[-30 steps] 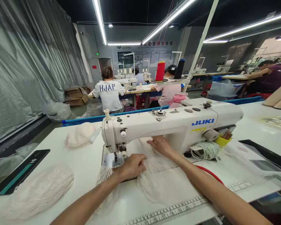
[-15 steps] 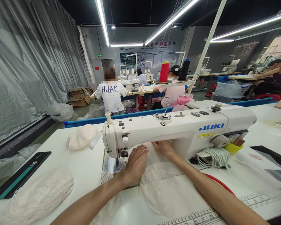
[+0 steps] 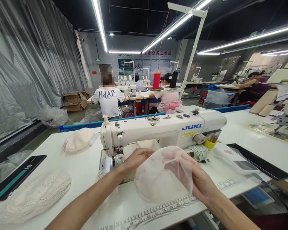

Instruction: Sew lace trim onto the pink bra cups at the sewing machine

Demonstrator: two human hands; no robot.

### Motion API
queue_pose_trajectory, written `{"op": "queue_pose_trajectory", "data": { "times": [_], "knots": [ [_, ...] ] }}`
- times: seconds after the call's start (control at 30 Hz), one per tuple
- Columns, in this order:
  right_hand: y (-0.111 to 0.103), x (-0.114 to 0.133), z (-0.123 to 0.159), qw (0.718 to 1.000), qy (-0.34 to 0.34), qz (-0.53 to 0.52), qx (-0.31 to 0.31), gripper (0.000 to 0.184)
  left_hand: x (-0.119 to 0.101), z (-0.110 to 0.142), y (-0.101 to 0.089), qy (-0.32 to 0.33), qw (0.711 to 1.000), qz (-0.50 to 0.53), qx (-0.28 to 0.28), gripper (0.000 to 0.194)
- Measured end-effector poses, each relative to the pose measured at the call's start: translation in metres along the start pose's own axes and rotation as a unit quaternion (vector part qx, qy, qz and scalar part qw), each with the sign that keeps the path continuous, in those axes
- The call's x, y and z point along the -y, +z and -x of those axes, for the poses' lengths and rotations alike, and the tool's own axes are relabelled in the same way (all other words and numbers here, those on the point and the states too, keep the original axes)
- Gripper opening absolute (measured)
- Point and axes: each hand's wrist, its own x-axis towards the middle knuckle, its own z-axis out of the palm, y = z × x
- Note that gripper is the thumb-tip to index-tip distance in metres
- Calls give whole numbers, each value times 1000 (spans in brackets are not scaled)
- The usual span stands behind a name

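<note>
A thin, see-through white piece of fabric (image 3: 156, 179) with a rounded outline is raised in front of the sewing machine (image 3: 148, 129). My right hand (image 3: 199, 175) grips its right side, and some fingers show through the cloth. At the fabric's upper left edge, my left hand (image 3: 136, 159) has its fingers curled together against it; the fingertips are partly hidden. The needle area of the machine lies just left of that hand. Lacy cream fabric (image 3: 102, 174) lies by the presser foot, partly behind my left forearm.
A stack of cream lace pieces (image 3: 45, 195) lies on the left of the table, with another cream bundle (image 3: 78, 140) behind. A ruler strip (image 3: 153, 212) runs along the front edge. Coiled cord (image 3: 198, 153) and a yellow cup (image 3: 209, 144) sit by the machine. Co-workers sit beyond.
My right hand has come out from under the machine arm toward me and right, lifting the sheer fabric. My left hand has shifted slightly. The view has turned right.
</note>
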Motion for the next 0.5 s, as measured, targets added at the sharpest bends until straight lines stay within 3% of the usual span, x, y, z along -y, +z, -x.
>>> {"op": "queue_pose_trajectory", "data": {
  "times": [0.1, 0.17, 0.27, 0.37, 0.43, 0.5],
  "knots": [
    [6, -12, 13, 1000, 11, -13, -15, 19, -15, 53, 18, -37, 971, 233, 33, 52],
    [10, -23, 23, 1000, 5, 6, -23, 21, -20, 86, 30, -39, 959, 282, -12, 51],
    [18, -36, 40, 997, 62, 19, 36, 39, -20, 122, 42, -32, 976, 185, -109, 38],
    [36, -43, 51, 964, 196, -8, 178, 62, -20, 145, 46, -24, 993, 8, -114, 25],
    [51, -45, 54, 946, 228, 33, 230, 60, -21, 156, 46, -12, 989, -106, -105, 20],
    [65, -47, 55, 948, 188, 138, 218, 47, -19, 165, 46, -11, 979, -166, -115, 18]
  ]
}}
